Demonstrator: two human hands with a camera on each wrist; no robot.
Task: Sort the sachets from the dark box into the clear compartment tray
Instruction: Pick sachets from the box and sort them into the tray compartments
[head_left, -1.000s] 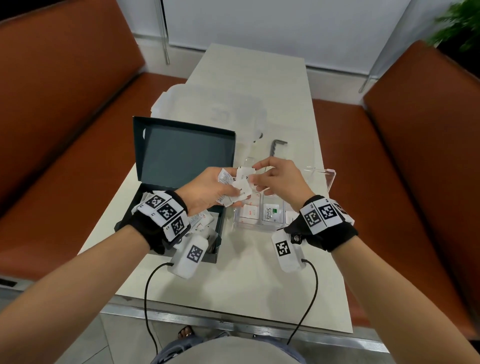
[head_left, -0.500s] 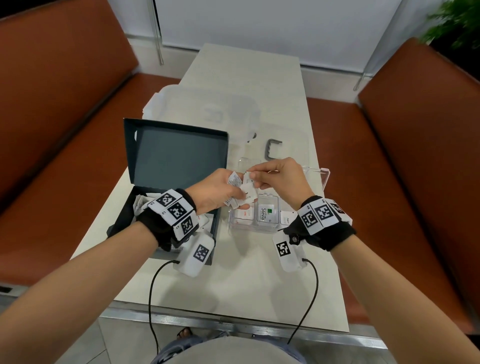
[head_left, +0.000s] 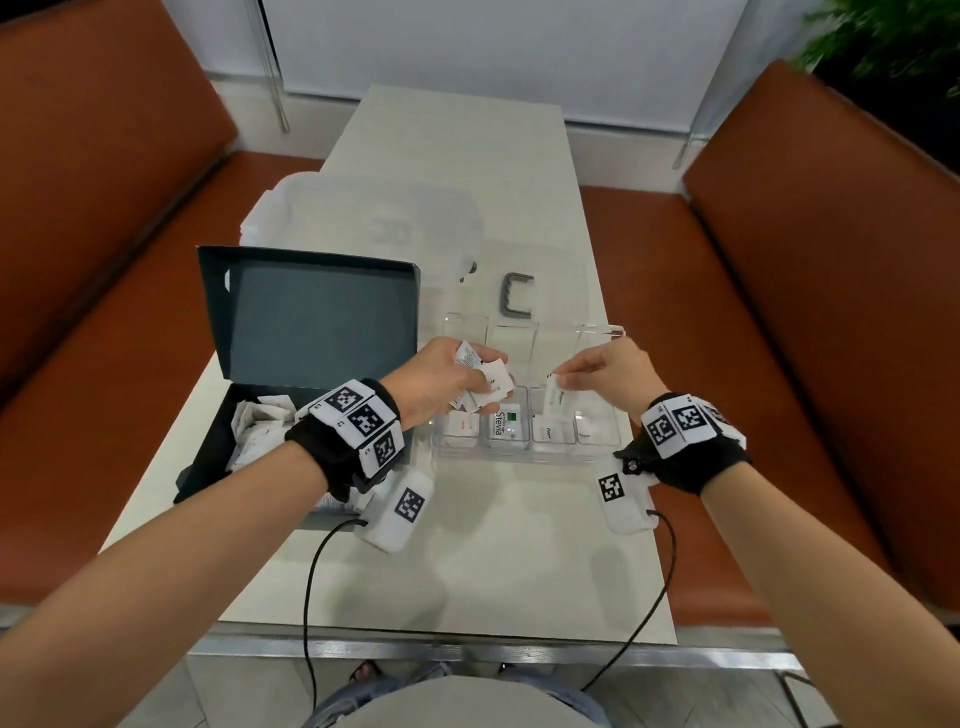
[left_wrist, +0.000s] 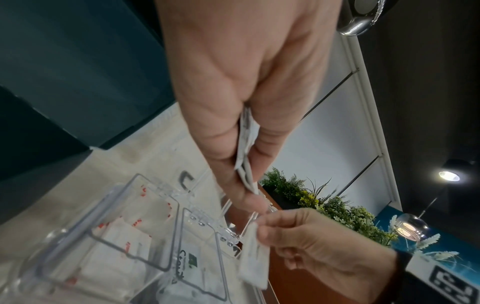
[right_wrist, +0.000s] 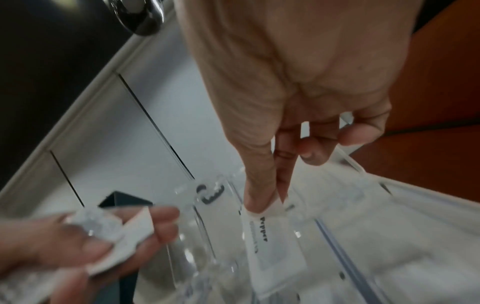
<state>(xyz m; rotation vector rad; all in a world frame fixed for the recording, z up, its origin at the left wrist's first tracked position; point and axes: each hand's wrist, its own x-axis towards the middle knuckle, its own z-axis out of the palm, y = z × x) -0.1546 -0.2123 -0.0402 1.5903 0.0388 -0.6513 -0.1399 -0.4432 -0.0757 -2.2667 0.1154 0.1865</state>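
Pinching a pepper sachet (head_left: 555, 396) by its top edge, the right hand (head_left: 608, 375) hangs it over the clear compartment tray (head_left: 597, 451) while the left hand (head_left: 441, 379) clutches a bunch of sachets (head_left: 480, 382); next, it likely needs lowering into the matching compartment.

Black wrist bands (head_left: 348, 441) carry square-coded white tags and cabled white pods.

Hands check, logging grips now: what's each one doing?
Left hand: grips a bunch of sachets.
Right hand: pinches one pepper sachet over the tray.

dark teal box (head_left: 311, 317), white sachets (head_left: 480, 382), clear tray (head_left: 524, 452)
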